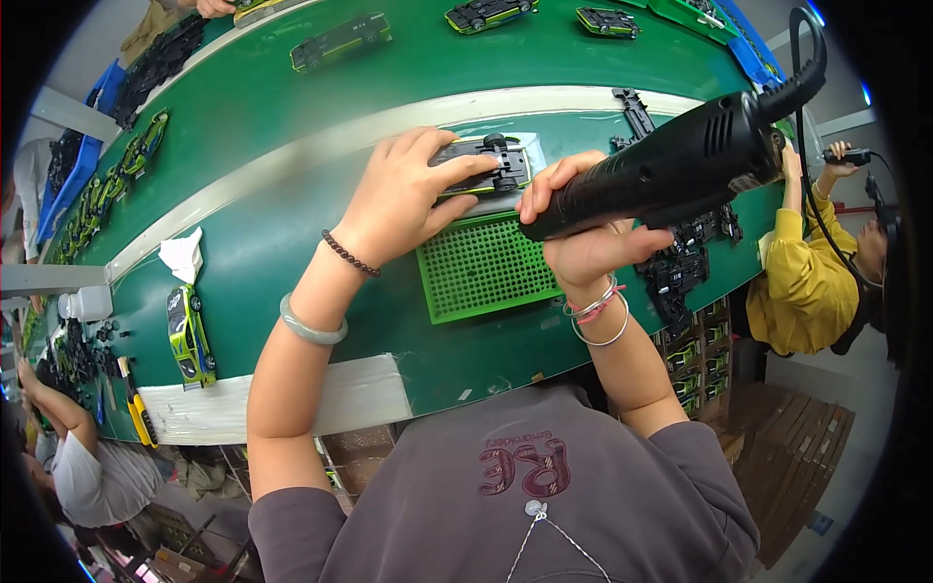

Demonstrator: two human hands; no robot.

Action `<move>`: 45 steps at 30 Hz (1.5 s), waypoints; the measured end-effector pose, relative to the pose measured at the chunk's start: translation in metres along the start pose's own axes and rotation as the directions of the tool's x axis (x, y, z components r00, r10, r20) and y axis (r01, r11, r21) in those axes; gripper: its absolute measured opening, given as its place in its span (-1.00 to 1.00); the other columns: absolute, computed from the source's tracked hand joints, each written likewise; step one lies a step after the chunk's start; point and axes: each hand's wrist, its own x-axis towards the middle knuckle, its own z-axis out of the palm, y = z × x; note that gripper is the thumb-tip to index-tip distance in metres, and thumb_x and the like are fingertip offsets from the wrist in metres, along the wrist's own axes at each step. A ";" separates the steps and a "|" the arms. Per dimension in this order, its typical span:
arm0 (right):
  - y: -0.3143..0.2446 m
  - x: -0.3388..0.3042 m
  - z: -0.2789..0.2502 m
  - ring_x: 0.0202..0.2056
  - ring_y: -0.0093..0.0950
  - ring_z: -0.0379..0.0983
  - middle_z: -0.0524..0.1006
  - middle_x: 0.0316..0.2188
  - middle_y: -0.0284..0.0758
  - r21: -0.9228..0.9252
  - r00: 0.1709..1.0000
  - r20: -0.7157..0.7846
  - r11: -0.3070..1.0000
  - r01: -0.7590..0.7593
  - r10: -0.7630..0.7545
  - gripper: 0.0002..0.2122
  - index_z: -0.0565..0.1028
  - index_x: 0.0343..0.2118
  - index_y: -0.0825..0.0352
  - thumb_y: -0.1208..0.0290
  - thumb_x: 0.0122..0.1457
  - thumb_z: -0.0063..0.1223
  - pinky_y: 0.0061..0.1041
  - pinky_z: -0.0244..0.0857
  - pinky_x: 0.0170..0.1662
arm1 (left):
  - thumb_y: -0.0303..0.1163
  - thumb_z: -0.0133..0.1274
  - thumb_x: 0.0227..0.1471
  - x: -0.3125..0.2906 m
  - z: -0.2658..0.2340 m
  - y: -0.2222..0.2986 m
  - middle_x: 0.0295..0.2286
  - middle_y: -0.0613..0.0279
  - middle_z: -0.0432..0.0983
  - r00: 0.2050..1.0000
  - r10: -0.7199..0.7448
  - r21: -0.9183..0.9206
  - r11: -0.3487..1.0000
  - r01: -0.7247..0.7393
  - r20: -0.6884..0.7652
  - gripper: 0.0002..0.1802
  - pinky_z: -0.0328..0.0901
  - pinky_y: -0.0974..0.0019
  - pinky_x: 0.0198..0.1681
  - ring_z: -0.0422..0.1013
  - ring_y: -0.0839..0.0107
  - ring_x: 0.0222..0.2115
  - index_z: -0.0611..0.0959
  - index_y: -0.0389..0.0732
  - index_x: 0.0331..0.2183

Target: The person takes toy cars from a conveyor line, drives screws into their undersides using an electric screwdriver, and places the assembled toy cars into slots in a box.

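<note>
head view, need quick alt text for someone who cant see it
A person's left hand holds an upturned toy car on a green table while the right hand grips a black electric screwdriver beside it. A green perforated tray lies just below, with a finished green car at left and black parts at right.

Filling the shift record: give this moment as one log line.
left hand: holds upturned toy car | right hand: grips black electric screwdriver | green perforated tray beneath
</note>
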 end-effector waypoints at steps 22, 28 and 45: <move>0.009 -0.001 0.009 -0.66 -0.49 0.32 0.33 -0.69 -0.30 -0.136 0.997 -0.068 0.989 -0.052 0.043 -0.07 0.28 -0.47 0.36 -0.65 -0.40 -0.48 -0.55 0.25 -0.59 | -0.28 0.19 -0.20 -0.004 -0.008 -0.004 -0.10 0.07 0.31 0.999 -0.012 0.021 1.000 0.011 0.041 -0.40 0.12 0.13 0.02 0.20 0.09 -0.03 0.44 0.10 -0.03; -0.025 0.020 0.019 -0.68 -0.46 0.30 0.34 -0.70 -0.27 0.097 0.994 0.072 0.992 0.076 -0.083 -0.03 0.29 -0.48 0.38 -0.67 -0.41 -0.60 -0.50 0.27 -0.56 | -0.19 0.32 -0.39 -0.020 -0.052 -0.043 -0.07 0.04 0.32 0.968 -0.184 -0.176 0.961 0.214 0.172 -0.15 0.12 0.21 0.06 0.20 0.12 -0.01 0.36 -0.21 0.00; 0.026 0.062 0.095 -0.67 -0.47 0.33 0.37 -0.71 -0.27 -0.097 0.961 0.278 0.995 0.020 0.008 -0.06 0.33 -0.51 0.40 -0.63 -0.34 -0.54 -0.57 0.27 -0.54 | -0.23 0.34 -0.42 -0.020 -0.041 -0.049 -0.38 -0.01 0.44 0.974 -0.137 -0.193 0.966 0.172 0.181 -0.32 0.25 0.17 -0.15 0.33 0.06 -0.26 0.47 -0.20 -0.16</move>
